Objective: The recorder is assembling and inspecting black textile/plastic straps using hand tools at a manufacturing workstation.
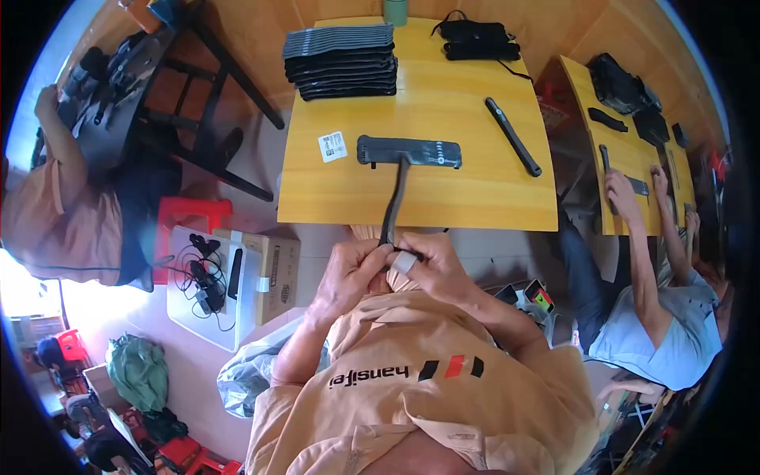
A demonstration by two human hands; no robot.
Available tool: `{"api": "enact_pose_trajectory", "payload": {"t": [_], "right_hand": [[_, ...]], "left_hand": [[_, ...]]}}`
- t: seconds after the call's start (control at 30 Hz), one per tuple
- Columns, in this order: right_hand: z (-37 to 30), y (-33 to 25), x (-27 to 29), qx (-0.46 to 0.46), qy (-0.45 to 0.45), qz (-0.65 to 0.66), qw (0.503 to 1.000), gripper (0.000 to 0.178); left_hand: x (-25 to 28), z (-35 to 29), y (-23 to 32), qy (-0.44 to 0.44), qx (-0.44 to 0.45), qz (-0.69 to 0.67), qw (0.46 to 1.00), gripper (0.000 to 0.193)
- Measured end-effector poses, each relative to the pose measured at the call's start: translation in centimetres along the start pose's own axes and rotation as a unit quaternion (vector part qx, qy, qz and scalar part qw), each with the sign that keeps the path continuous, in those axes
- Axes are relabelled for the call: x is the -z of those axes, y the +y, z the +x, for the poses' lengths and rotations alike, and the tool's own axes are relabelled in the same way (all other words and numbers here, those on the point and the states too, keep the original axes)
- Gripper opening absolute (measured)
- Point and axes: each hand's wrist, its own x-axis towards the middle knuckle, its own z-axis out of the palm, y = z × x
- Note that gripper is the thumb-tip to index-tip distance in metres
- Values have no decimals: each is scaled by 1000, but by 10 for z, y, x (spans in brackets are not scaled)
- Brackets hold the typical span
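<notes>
Close to my body, just below the front edge of the yellow table, my left hand and my right hand meet with fingers closed on the end of a dark strap. The strap runs up over the table edge to a flat black panel with pale markings, which lies on the tabletop. A short grey band shows at the fingers of my right hand. The strap's very end is hidden between my fingers.
A stack of black and grey flat pieces, a white label, a black bar, black pouches and a green cup stand or lie on the table. Left sits a white bin with cables; people work both sides.
</notes>
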Motion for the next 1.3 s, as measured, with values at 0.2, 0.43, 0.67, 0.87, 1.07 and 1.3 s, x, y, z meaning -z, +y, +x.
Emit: {"api": "enact_pose_trajectory", "payload": {"t": [0.2,0.43,0.67,0.87,1.07,1.3], "right_hand": [[-10,-14,16,-308,47,450,837,22],[-18,0,122,-290,257,444,808,24],[-24,-35,184,-122,184,348,911,23],[-13,-50,189,-152,291,273,904,19],[-59,-76,289,-50,465,157,870,19],[-29,-84,229,-49,336,-187,922,14]], "left_hand": [[4,-13,4,-95,39,-114,988,36],[46,-29,-54,-72,-322,-4,944,35],[100,-69,-42,-309,26,-87,947,37],[107,-84,-37,-331,24,-51,942,36],[154,-115,-84,-14,6,-164,986,45],[101,-17,-80,199,-6,-133,971,33]]}}
